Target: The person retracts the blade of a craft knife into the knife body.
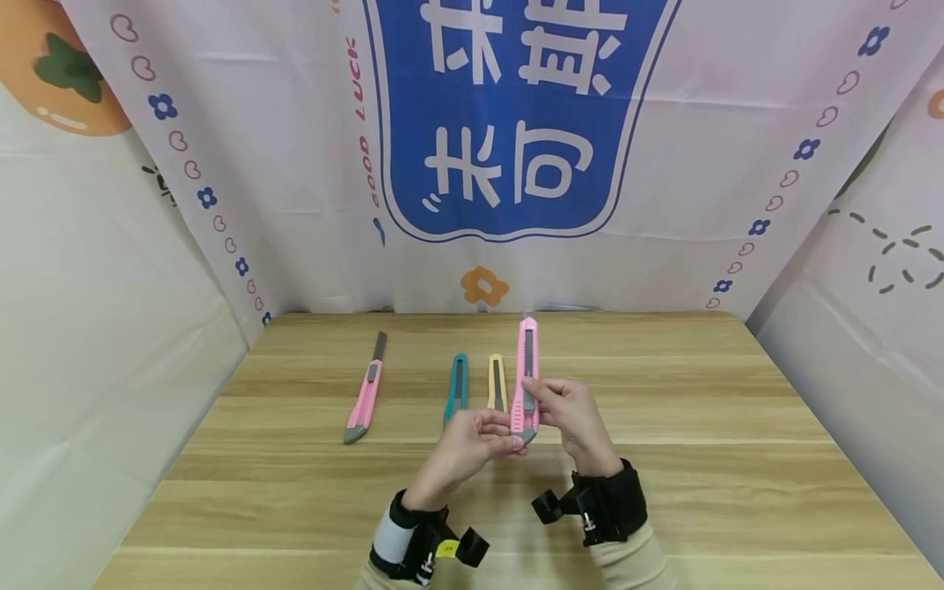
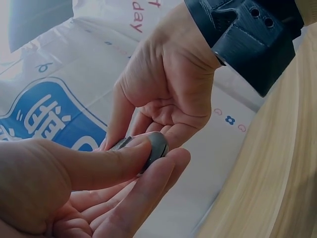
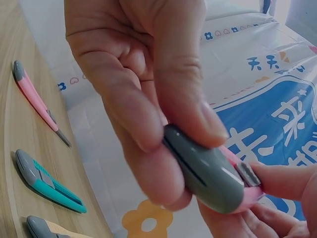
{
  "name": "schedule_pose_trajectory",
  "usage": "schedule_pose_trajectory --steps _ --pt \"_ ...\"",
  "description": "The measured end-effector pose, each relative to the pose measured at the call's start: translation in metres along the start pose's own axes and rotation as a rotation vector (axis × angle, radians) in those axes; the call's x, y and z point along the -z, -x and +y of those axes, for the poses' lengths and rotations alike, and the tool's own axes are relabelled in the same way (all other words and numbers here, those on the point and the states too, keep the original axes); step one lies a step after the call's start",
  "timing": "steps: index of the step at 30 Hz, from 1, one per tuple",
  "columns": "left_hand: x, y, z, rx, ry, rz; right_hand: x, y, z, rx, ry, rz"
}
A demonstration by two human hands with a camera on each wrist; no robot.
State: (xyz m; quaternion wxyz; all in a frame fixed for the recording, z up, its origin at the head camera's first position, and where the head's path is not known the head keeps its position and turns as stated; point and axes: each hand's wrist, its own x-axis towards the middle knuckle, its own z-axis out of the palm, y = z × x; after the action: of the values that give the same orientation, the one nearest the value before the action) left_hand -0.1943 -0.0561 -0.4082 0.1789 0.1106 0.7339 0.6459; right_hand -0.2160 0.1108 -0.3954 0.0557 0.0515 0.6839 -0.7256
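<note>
Both hands on one cutter: pink plastic utility knife, long slim body, grey end cap [image 1: 528, 352]. It's up in front of the person, above the wood-grain table [image 1: 737, 492], front end pointing away, cap end nearest the person.

Left hand [image 1: 468, 447]: closed to a pinch on the grey end cap [image 3: 208, 171], thumb on one side, fingers on the other.

Right hand [image 1: 578, 418]: thumb on the body at the grey slider [image 3: 247, 174], fingers bent behind; also a pinch grip. Can't tell whether the blade is out on this one.

On the table: second pink cutter with grey end cap [image 1: 365, 401], left of the hands, well apart, grey blade extended. Teal plastic cutter [image 1: 456, 381] and yellow plastic cutter [image 1: 496, 378] lie side by side just past the left hand, which hides their near ends in the head view. Right wrist view shows grey caps on both.
</note>
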Motion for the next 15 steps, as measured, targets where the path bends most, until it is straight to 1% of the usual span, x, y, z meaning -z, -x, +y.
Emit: schedule_pose_trajectory --steps 9,15 --pt "-0.0003 0.0001 0.0000 0.006 0.005 -0.004 0.0021 0.0005 -0.0023 0.018 -0.001 -0.036" --pt "-0.0005 0.0001 -0.0004 -0.006 -0.002 -0.013 0.0044 -0.0002 -0.0016 0.033 -0.020 -0.065"
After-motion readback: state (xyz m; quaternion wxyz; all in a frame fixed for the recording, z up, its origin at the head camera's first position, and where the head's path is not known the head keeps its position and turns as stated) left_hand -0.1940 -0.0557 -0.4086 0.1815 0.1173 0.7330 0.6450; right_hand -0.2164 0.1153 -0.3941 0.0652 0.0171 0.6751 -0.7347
